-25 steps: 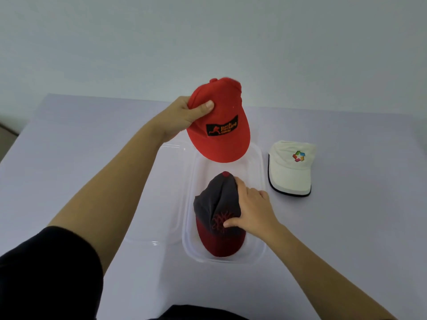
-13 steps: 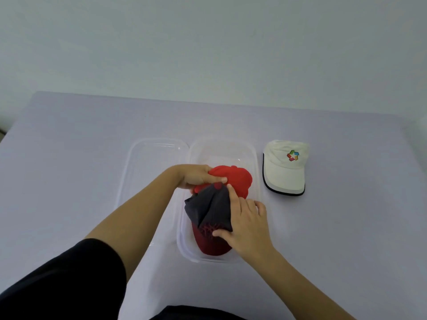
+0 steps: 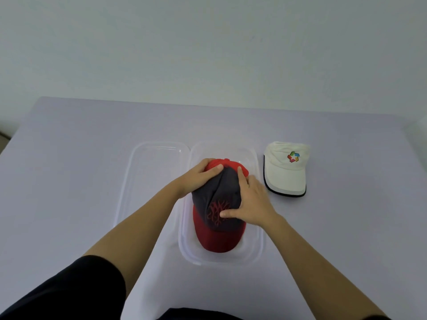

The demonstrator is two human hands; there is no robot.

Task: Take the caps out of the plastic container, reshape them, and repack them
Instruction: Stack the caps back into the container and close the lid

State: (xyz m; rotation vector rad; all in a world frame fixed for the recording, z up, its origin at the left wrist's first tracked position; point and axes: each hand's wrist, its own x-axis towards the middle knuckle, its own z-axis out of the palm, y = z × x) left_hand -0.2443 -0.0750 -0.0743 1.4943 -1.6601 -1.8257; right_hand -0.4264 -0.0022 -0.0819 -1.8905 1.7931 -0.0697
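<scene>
As our left hand (image 3: 196, 177) grips the grey cap (image 3: 221, 192) inside the plastic container (image 3: 260, 227) and our right hand (image 3: 253, 202) presses flat on it, its red emblem (image 3: 216, 212) carries no letters we can read; the red cap (image 3: 231, 163) beneath is mostly hidden.

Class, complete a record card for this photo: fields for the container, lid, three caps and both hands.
Container: clear, open, on the table, holding two caps
Lid: clear, on the table left of the container
Grey cap: dark red brim towards the person, on top
Red cap: mostly hidden by the grey cap, far edge showing
White cap: on the table, right of the container
Left hand: grips the grey cap's far left
Right hand: fingers straight, pressing its right side
</scene>
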